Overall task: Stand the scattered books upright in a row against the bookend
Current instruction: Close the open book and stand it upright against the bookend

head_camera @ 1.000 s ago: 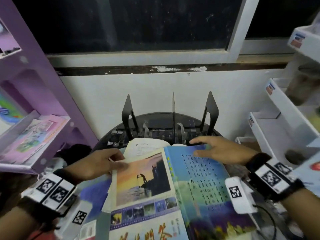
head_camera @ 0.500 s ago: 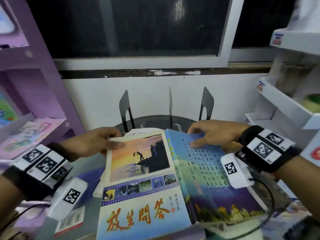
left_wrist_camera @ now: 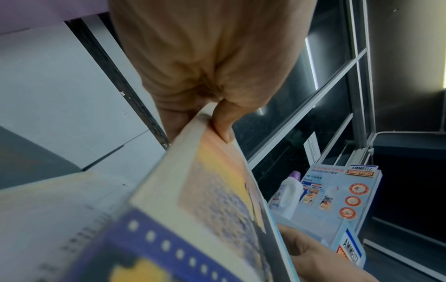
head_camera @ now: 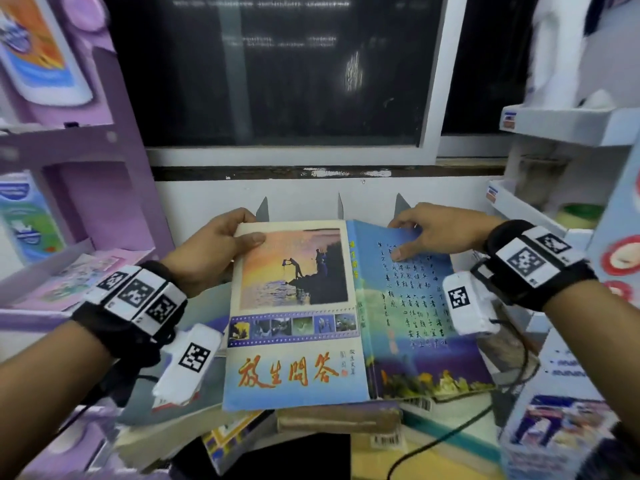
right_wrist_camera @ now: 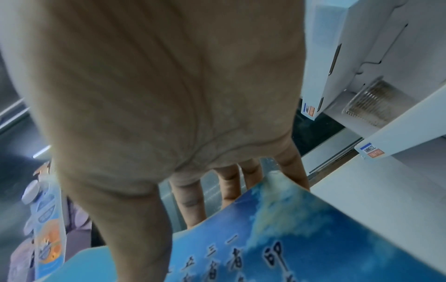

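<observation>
Black wrist straps (head_camera: 128, 313) carry white blocks printed with square black-and-white markers; a white tagged camera box (head_camera: 469, 303) with a black cable hangs under each bare forearm.

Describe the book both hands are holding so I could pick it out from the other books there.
Below the dark window, in front of the black bookend, the left hand and right hand hold one book splayed open, covers up, above a loose pile. Unlike those below, its front shows a sunset photo, a film-strip band and big orange Chinese characters.
</observation>
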Tool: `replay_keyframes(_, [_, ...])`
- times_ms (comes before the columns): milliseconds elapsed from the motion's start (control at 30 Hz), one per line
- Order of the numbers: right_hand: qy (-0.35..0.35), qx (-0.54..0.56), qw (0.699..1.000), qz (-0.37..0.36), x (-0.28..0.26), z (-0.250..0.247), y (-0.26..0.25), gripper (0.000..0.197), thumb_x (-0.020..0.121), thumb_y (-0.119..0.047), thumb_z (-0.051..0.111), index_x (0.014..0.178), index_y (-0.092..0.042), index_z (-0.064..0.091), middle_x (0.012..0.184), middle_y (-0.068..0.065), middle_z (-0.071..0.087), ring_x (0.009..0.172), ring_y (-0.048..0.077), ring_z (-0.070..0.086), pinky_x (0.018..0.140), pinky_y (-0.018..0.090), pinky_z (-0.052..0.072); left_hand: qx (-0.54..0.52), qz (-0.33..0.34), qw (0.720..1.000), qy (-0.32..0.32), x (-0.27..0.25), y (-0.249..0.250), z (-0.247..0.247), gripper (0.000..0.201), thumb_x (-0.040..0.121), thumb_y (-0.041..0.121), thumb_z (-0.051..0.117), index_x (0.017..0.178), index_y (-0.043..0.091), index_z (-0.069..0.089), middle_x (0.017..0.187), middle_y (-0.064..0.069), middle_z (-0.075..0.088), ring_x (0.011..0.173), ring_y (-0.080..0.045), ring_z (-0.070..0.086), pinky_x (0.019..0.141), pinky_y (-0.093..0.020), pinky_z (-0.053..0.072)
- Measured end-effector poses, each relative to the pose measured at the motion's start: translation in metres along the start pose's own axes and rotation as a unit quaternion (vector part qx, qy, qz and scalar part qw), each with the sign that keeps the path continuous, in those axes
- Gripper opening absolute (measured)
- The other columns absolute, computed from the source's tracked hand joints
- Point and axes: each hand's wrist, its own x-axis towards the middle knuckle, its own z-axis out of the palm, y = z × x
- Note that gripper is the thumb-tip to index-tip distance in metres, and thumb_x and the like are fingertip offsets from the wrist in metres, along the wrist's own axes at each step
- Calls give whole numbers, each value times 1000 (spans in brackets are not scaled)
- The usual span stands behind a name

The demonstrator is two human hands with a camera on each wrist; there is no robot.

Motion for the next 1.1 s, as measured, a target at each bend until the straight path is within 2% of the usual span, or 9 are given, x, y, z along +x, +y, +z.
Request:
replay_keyframes(167, [62,12,998,-27,-20,-22,-7,38,71,-39,81,99,-23,62,98,-1,65,85,18,64,75,33,51,-26,88,995,32,-8,27,4,18,98,10,49,83,20,50,64,8,59,56,-7,56,48,-23,45])
replay_keyframes(267, [110,32,993,-38,-32,-34,-13,36,74,-38,79,102,-25,61,105,-6,59,95,13,59,84,33,48,-49,139,987,55,-9,43,7,19,98,8,49,83,20,49,71,6,56,62,-8,54,56,-27,45])
replay_keyframes(433, [207,67,973,-78,-36,-43,-28,32,75,-33,80,99,-26,60,115,-2,58,106,16,57,89,33,46,-90,219,967,90,-5,66,9,19,97,2,46,86,18,46,72,5,53,59,-3,52,50,-16,44])
replay_keyframes(567, [261,74,957,-102,-28,-38,-42,36,76,-32,80,103,-34,57,120,-2,50,116,16,49,99,35,41,-123,245,954,118,3,70,8,19,97,3,47,88,19,49,76,5,55,64,-4,55,55,-18,46])
replay_keyframes(700, [267,82,953,-116,-17,-27,-57,40,80,-29,77,112,-39,56,122,-4,48,114,21,46,102,43,41,-185,251,942,127,11,66,12,19,98,0,44,90,16,48,72,4,57,61,-4,57,57,-20,49])
replay_keyframes(800, [270,101,947,-143,-13,-22,-68,46,83,-26,74,125,-33,56,130,-2,48,122,15,44,102,33,39,-215,248,935,136,17,62,16,20,98,-2,43,89,16,47,69,5,57,58,-3,55,54,-19,49])
replay_keyframes(900, [269,113,940,-175,-11,-17,-80,53,86,-26,71,135,-31,51,134,-3,48,118,7,44,94,22,36,-231,243,932,141,24,59,18,20,97,-2,43,89,15,48,67,7,59,58,-4,56,55,-19,49])
replay_keyframes(1000, [247,149,939,-187,-9,-10,-90,53,89,-21,68,136,-35,49,131,-4,49,114,15,55,87,30,51,-226,240,933,144,28,60,22,21,97,-3,44,87,15,48,63,10,60,57,-2,57,53,-17,47])
replay_keyframes(1100, [213,216,932,-197,-7,-6,-101,50,93,-9,60,137,-30,50,133,-3,53,108,16,62,76,30,60,-205,233,938,153,32,60,26,20,97,-1,46,86,16,49,67,8,59,57,-1,57,52,-16,46])
